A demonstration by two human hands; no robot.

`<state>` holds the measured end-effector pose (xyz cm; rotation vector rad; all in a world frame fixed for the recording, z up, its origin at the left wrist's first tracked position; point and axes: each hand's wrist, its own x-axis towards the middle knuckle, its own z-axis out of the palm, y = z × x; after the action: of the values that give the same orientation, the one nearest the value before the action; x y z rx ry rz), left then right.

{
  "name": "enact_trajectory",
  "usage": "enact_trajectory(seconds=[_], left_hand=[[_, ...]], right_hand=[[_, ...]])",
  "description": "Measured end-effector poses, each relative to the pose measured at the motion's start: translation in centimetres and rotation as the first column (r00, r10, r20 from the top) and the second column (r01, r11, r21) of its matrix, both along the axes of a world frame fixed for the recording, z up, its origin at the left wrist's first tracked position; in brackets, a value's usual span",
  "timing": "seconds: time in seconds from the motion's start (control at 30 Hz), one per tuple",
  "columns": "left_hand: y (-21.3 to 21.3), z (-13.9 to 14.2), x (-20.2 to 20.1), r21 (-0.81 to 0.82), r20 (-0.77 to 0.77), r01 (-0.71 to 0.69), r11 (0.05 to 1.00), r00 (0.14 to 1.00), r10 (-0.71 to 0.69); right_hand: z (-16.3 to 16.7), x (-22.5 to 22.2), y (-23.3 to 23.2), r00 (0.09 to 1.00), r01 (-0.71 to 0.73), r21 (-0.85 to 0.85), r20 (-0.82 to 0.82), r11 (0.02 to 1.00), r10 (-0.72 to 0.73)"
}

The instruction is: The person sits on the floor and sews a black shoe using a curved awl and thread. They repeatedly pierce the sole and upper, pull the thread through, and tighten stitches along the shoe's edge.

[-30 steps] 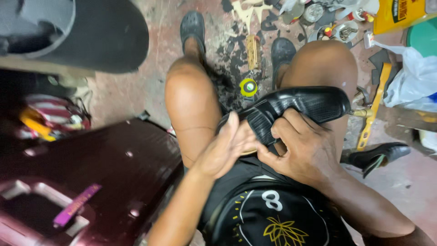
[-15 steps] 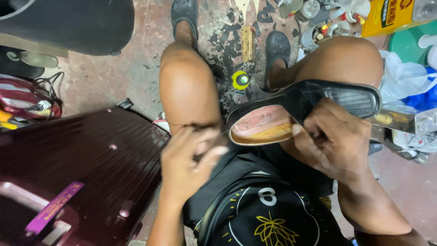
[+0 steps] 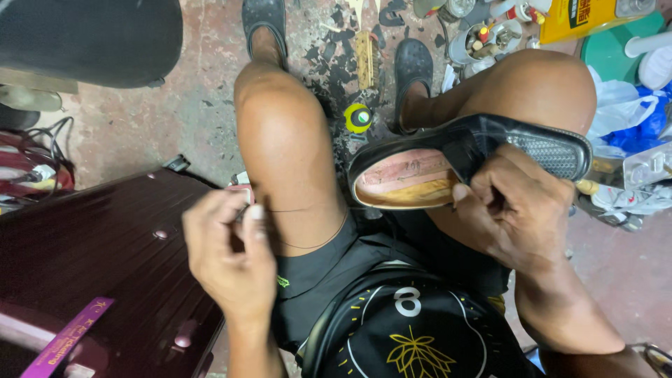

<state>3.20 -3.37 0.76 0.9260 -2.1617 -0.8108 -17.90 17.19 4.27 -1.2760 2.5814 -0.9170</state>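
A black leather shoe [image 3: 483,150] lies on its side over my right thigh, its tan insole facing me. My right hand [image 3: 514,210] grips it at the middle, fingers curled over the upper. My left hand [image 3: 227,255] is out to the left beside my left knee, fingers pinched on a thin dark thread [image 3: 301,210] that runs across my thigh toward the shoe. Whether a needle is in those fingers cannot be told.
A dark maroon hard case [image 3: 91,273] sits at my left. On the stained floor between my feet stand a small yellow-green spool [image 3: 358,117] and a wooden brush [image 3: 365,59]. Tins, a yellow can [image 3: 581,17] and plastic bags [image 3: 623,115] crowd the upper right.
My left hand has left the shoe and pulled away leftward, drawing thread out. My right hand has turned the shoe so its insole shows.
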Motion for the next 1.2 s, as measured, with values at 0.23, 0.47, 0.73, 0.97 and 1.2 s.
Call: enact_trajectory(seconds=[0.23, 0.47, 0.73, 0.97, 1.2], left_hand=[[3.6, 2.4, -4.8, 0.121, 0.011, 0.547, 0.828, 0.834, -0.552], [4.4, 2.7, -7.8, 0.176, 0.281, 0.645, 0.743, 0.691, -0.666], [3.4, 3.2, -5.4, 0.224, 0.127, 0.624, 0.749, 0.743, -0.657], [2.8, 1.2, -0.9, 0.416, -0.014, 0.494, 0.763, 0.843, -0.538], [0.9, -1.2, 1.0, 0.607, 0.323, 0.009, 0.795, 0.911, -0.257]], right_hand=[[0.0, 0.2, -0.7, 0.999, -0.037, 0.026, -0.014, 0.999, 0.037], [-1.2, -0.2, 1.0, 0.998, -0.051, -0.134, 0.034, 0.990, 0.057], [-1.4, -0.3, 1.1, 0.991, -0.027, -0.193, 0.126, 0.981, 0.052], [-1.1, -0.1, 0.4, 0.987, 0.017, -0.173, 0.161, 0.985, 0.012], [-2.0, -0.3, 0.8, 0.989, -0.009, -0.226, 0.143, 0.974, 0.042]])
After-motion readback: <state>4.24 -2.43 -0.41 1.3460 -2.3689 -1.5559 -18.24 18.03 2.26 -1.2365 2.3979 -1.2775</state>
